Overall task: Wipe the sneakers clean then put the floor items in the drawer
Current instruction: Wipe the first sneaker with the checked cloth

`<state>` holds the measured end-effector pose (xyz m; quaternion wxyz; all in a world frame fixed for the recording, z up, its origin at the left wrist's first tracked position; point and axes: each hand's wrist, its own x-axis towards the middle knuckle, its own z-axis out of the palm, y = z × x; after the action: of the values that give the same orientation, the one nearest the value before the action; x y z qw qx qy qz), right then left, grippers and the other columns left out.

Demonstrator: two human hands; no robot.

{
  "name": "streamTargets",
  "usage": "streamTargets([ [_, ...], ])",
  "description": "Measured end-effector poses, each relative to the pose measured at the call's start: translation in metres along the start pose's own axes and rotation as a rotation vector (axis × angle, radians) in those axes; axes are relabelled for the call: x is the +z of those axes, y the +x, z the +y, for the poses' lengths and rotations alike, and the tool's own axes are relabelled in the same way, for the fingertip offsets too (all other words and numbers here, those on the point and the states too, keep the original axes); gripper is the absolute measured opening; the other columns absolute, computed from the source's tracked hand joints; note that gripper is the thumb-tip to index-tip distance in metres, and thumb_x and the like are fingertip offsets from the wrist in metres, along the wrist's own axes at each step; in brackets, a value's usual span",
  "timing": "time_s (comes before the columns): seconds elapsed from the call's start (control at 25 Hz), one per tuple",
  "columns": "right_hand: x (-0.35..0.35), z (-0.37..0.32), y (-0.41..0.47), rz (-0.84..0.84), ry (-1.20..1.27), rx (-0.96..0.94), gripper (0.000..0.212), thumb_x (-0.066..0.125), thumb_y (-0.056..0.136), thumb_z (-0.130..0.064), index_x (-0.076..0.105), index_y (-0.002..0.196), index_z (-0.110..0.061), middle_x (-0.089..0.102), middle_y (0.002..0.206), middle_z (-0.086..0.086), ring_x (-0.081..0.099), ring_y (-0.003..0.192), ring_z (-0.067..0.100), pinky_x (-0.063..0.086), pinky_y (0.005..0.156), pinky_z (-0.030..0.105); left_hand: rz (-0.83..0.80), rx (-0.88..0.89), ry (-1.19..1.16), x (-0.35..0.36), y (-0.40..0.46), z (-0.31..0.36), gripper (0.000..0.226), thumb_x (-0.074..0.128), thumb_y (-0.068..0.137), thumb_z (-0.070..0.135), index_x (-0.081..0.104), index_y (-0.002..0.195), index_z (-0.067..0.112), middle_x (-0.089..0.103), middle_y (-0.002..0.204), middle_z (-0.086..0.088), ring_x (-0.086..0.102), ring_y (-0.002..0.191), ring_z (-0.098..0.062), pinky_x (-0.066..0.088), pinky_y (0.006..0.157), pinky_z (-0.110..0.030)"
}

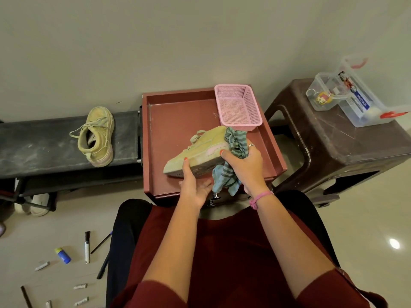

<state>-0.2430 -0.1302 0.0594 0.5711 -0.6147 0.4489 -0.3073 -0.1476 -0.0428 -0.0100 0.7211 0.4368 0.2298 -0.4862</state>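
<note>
Left hand [194, 185] gripping sneaker [198, 152], right hand [245, 167] clutching cloth [235, 143]

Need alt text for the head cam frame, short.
Over an open red drawer, the left hand holds a tan sneaker while the right hand presses a striped cloth to its heel. A second sneaker sits on the bench; pens litter the floor.

Left hand [193, 185] gripping sneaker [198, 150], right hand [246, 167] pressing striped cloth [235, 143], open drawer [178, 121]

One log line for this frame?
left hand: holds sneaker | right hand: cloth on heel | drawer: open | second sneaker: on bench
</note>
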Motion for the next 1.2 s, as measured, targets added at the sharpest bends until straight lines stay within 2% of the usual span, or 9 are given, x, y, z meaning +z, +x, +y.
streamTargets([
  [0.12, 0.005, 0.001, -0.003, 0.021, -0.057, -0.038, 0.03, 0.079, 0.068, -0.03, 0.064, 0.094, -0.03, 0.068, 0.101, 0.0, 0.066, 0.094, 0.011, 0.056, 0.084, 0.043, 0.122, 0.352, 0.453, -0.009, -0.036, -0.004, 0.103, 0.072, 0.082, 0.046, 0.0, 0.153, 0.028, 0.023, 0.155, -0.003, 0.037, 0.139, -0.024, 0.035, 0.11, -0.041],
  [0.2, 0.008, -0.002, 0.0, 0.002, -0.057, -0.052, 0.035, 0.08, 0.065, -0.032, 0.064, 0.096, -0.028, 0.067, 0.101, 0.001, 0.066, 0.094, 0.012, 0.056, 0.083, 0.043, 0.047, 0.783, 0.831, -0.012, -0.052, 0.001, 0.096, 0.074, 0.084, 0.025, 0.009, 0.154, 0.021, 0.016, 0.154, 0.003, 0.02, 0.143, -0.008, 0.022, 0.112, -0.016],
  [0.28, 0.014, -0.008, 0.0, -0.017, -0.055, -0.061, 0.042, 0.081, 0.062, -0.035, 0.065, 0.1, -0.027, 0.067, 0.103, 0.0, 0.066, 0.096, 0.012, 0.056, 0.084, 0.043, -0.063, 1.01, 1.053, -0.008, -0.052, 0.008, 0.086, 0.074, 0.083, 0.015, 0.022, 0.151, 0.018, 0.022, 0.152, 0.004, 0.02, 0.14, -0.002, 0.016, 0.109, -0.003],
  [0.44, 0.026, -0.018, -0.009, -0.168, -0.084, -0.071, 0.049, 0.083, 0.066, -0.031, 0.063, 0.11, -0.025, 0.068, 0.108, -0.003, 0.065, 0.1, 0.01, 0.055, 0.087, 0.037, -0.115, 1.013, 1.142, -0.01, -0.044, 0.012, 0.087, 0.074, 0.083, 0.02, 0.02, 0.151, 0.022, 0.024, 0.157, -0.003, 0.02, 0.145, -0.01, 0.02, 0.117, -0.019],
  [0.6, 0.018, -0.032, -0.016, -0.327, 0.203, 0.1, 0.024, 0.067, 0.088, -0.018, 0.065, 0.11, -0.01, 0.072, 0.102, 0.005, 0.069, 0.095, 0.018, 0.056, 0.083, 0.034, -0.011, 1.078, 1.032, -0.013, -0.04, 0.022, 0.095, 0.082, 0.074, 0.032, 0.024, 0.149, 0.026, 0.034, 0.15, -0.001, 0.033, 0.139, -0.016, 0.039, 0.11, -0.045],
  [0.72, 0.017, -0.034, -0.02, -0.327, 0.232, 0.159, 0.016, 0.055, 0.094, -0.018, 0.064, 0.105, -0.011, 0.071, 0.097, 0.005, 0.067, 0.091, 0.017, 0.054, 0.083, 0.032, 0.037, 1.087, 1.005, -0.012, -0.043, 0.022, 0.099, 0.084, 0.071, 0.034, 0.026, 0.149, 0.023, 0.037, 0.146, 0.002, 0.036, 0.137, -0.014, 0.04, 0.11, -0.042],
  [0.96, 0.03, -0.039, -0.028, -0.348, 0.237, 0.137, 0.013, 0.052, 0.096, -0.016, 0.064, 0.103, -0.017, 0.071, 0.096, -0.005, 0.067, 0.091, 0.01, 0.052, 0.077, 0.022, 0.145, 1.022, 0.858, -0.015, -0.049, 0.035, 0.104, 0.09, 0.063, 0.032, 0.03, 0.147, 0.021, 0.043, 0.138, 0.006, 0.039, 0.122, 0.008, 0.033, 0.101, -0.009],
  [1.08, 0.038, -0.044, -0.017, -0.27, -0.05, -0.183, 0.017, 0.056, 0.096, -0.02, 0.062, 0.111, -0.017, 0.068, 0.108, -0.004, 0.063, 0.101, 0.008, 0.049, 0.087, 0.025, 0.169, 1.011, 0.797, -0.018, -0.054, 0.042, 0.095, 0.091, 0.063, 0.03, 0.039, 0.141, 0.019, 0.046, 0.122, 0.016, 0.039, 0.106, 0.028, 0.032, 0.085, 0.005],
  [1.2, 0.053, -0.055, -0.004, -0.142, -0.512, -0.71, 0.027, 0.053, 0.092, -0.006, 0.059, 0.118, -0.011, 0.057, 0.114, 0.001, 0.05, 0.104, 0.012, 0.035, 0.092, 0.019, 0.178, 1.008, 0.775, -0.02, -0.052, 0.046, 0.091, 0.091, 0.061, 0.024, 0.041, 0.138, 0.02, 0.045, 0.115, 0.024, 0.043, 0.107, 0.025, 0.036, 0.083, 0.003],
])
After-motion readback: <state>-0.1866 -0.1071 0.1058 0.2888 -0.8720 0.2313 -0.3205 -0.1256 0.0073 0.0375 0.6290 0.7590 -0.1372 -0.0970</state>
